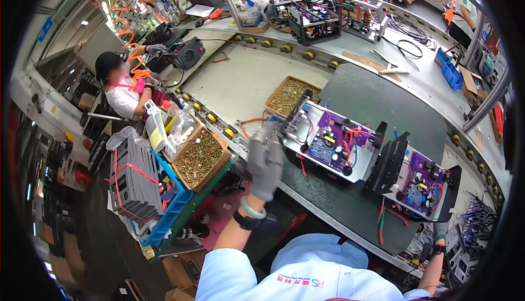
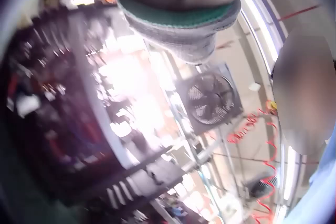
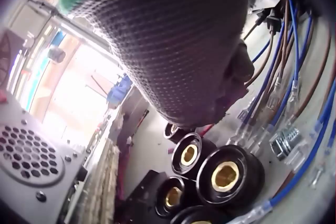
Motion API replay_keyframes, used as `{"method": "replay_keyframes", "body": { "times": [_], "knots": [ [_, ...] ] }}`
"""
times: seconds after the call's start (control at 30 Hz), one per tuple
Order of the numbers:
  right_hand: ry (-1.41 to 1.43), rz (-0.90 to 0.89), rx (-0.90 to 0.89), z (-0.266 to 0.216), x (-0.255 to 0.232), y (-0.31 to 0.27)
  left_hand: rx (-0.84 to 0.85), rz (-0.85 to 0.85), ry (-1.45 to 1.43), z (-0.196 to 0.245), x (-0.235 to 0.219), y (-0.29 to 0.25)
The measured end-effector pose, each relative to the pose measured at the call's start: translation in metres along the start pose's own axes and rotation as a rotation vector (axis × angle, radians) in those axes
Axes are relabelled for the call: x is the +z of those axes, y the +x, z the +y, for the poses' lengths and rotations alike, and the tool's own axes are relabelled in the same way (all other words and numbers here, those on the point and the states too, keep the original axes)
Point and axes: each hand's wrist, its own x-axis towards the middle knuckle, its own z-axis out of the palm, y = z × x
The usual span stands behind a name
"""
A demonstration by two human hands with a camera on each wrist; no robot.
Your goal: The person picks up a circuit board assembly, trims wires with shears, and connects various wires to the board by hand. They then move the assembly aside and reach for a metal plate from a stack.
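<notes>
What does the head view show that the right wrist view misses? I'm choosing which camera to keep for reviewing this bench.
Only the head view shows the left hand in a grey knit glove raised beside the white chassis with a purple circuit board, and the cardboard box of brass screws. Only the right wrist view shows the black round sockets with brass centres and the blue wires. Both show the gloved right hand, low at the bench's edge.

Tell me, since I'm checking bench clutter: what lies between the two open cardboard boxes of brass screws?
In the head view, between the near box and the far box run the conveyor rail with yellow rollers and pale bench top.
</notes>
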Motion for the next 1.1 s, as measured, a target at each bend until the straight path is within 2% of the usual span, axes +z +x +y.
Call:
{"method": "replay_keyframes", "body": {
  "times": [0.07, 0.1, 0.13, 0.17, 0.2, 0.23, 0.27, 0.3, 0.33, 0.4, 0.43, 0.5, 0.53, 0.57, 0.6, 0.63, 0.67, 0.73, 0.77, 0.8, 0.83, 0.9, 0.93, 0.97, 1.0, 1.03, 1.07, 1.1],
  "knots": [
    [0.168, 0.224, -0.112, 0.046, 0.010, 0.010, -0.208, -0.188, 0.322, -0.097, -0.010, -0.003],
    [0.463, 0.232, -0.158, 0.077, 0.021, 0.033, -0.226, -0.359, 0.585, -0.133, -0.009, -0.004],
    [0.757, 0.232, -0.210, 0.108, 0.033, 0.056, -0.226, -0.355, 0.583, -0.134, -0.005, -0.005],
    [0.754, 0.236, -0.211, 0.106, 0.028, 0.056, -0.181, -0.517, 0.704, -0.131, 0.004, -0.009],
    [0.825, 0.161, -0.166, 0.104, 0.020, 0.055, -0.129, -0.679, 0.820, -0.127, 0.017, -0.010],
    [0.897, 0.088, -0.119, 0.095, 0.005, 0.047, -0.361, -0.766, 0.815, -0.105, 0.027, -0.001],
    [0.756, 0.105, -0.098, 0.087, -0.006, 0.029, -0.321, -0.771, 0.857, -0.101, 0.036, 0.001],
    [0.616, 0.119, -0.076, 0.059, -0.032, 0.000, -0.287, -0.779, 0.899, -0.099, 0.042, 0.000],
    [0.396, -0.004, 0.011, 0.042, -0.045, -0.011, -0.292, -0.783, 0.892, -0.093, 0.041, -0.002],
    [0.332, -0.016, 0.076, 0.043, -0.046, -0.009, -0.177, -0.703, 0.878, -0.083, 0.036, -0.002],
    [0.300, -0.023, 0.108, 0.033, -0.053, -0.014, -0.185, -0.706, 0.879, -0.096, 0.043, -0.008],
    [0.895, 0.265, -0.364, 0.018, -0.072, -0.043, 0.139, -0.373, 0.794, -0.132, 0.057, -0.028],
    [1.081, 0.146, -0.344, 0.021, -0.082, -0.040, 0.144, -0.407, 0.825, -0.121, 0.056, -0.030],
    [1.265, 0.017, -0.321, 0.023, -0.094, -0.037, 0.042, -0.368, 0.687, -0.103, 0.052, -0.030],
    [1.356, -0.111, -0.288, -0.024, -0.135, -0.063, 0.121, -0.373, 0.729, -0.108, 0.056, -0.036],
    [1.410, -0.137, -0.068, -0.040, -0.152, -0.063, 0.063, -0.455, 0.745, -0.096, 0.056, -0.039],
    [1.297, -0.183, -0.209, -0.059, -0.173, -0.067, 0.035, -0.539, 0.664, -0.099, 0.058, -0.043],
    [1.332, -0.165, -0.255, -0.085, -0.182, -0.067, 0.055, -0.619, 0.668, -0.092, 0.066, -0.051],
    [1.215, -0.352, -0.315, -0.052, -0.189, -0.040, 0.061, -0.624, 0.634, -0.096, 0.072, -0.061],
    [1.208, -0.361, -0.322, -0.064, -0.201, -0.049, 0.049, -0.619, 0.637, -0.092, 0.071, -0.064],
    [1.314, -0.287, -0.188, -0.097, -0.218, -0.078, 0.068, -0.672, 0.592, -0.083, 0.067, -0.064],
    [1.221, -0.214, -0.040, -0.115, -0.237, -0.094, 0.080, -0.722, 0.554, -0.088, 0.060, -0.063],
    [1.177, -0.183, 0.036, -0.124, -0.247, -0.101, 0.123, -0.658, 0.466, -0.103, 0.056, -0.056],
    [0.950, -0.154, 0.087, -0.138, -0.267, -0.110, 0.166, -0.593, 0.380, -0.115, 0.048, -0.044],
    [0.920, -0.158, 0.057, -0.120, -0.259, -0.098, 0.172, -0.487, 0.367, -0.115, 0.027, -0.018],
    [0.924, -0.164, 0.057, -0.130, -0.257, -0.102, 0.179, -0.383, 0.351, -0.112, -0.005, 0.016],
    [0.936, -0.096, 0.072, -0.144, -0.258, -0.111, 0.071, -0.391, 0.441, -0.117, -0.036, 0.043],
    [0.946, -0.025, 0.088, -0.153, -0.259, -0.115, 0.045, -0.202, 0.545, -0.148, -0.057, 0.059]
  ]
}}
